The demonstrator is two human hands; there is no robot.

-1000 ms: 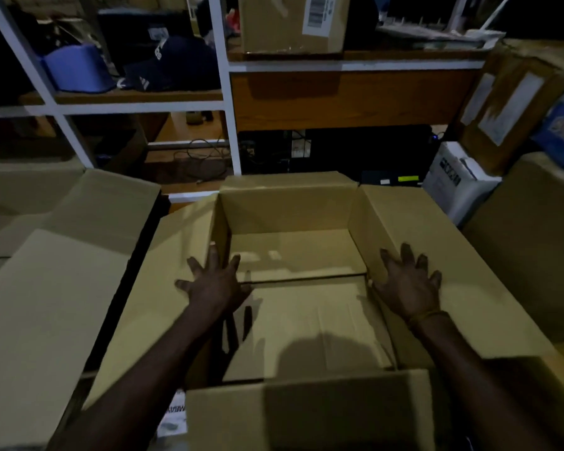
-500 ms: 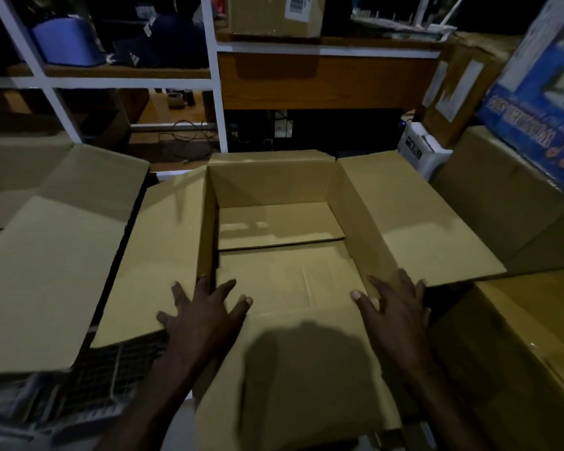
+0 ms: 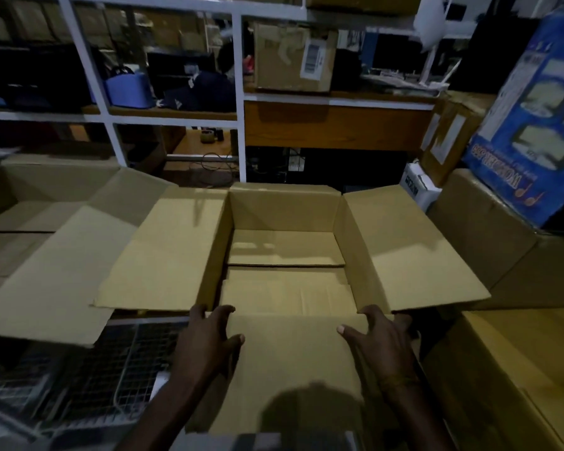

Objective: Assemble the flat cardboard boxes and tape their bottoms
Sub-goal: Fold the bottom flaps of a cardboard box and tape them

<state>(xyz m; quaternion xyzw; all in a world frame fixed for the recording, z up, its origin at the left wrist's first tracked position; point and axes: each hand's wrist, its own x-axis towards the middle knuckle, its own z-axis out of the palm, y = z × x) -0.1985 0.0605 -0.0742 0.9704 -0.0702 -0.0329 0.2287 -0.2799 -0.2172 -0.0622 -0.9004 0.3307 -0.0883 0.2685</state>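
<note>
An open brown cardboard box [image 3: 284, 209] stands in front of me, its inner bottom flaps [image 3: 287, 288] folded flat. The left flap [image 3: 170, 249] and right flap [image 3: 411, 252] spread outward. The near flap [image 3: 293, 359] leans toward me. My left hand [image 3: 205, 346] grips the near flap's left edge, thumb on top. My right hand [image 3: 381, 343] grips its right edge the same way. No tape is in view.
Another open cardboard box [image 3: 46, 255] lies at the left, over a wire grid [image 3: 111, 369]. More brown boxes [image 3: 518, 369] crowd the right, with a blue printed carton [image 3: 534, 125] above. A white shelf frame [image 3: 241, 92] with stored goods stands behind.
Both hands have drawn back from the side flaps toward me and taken the near flap by its two edges. The view has tilted up.
</note>
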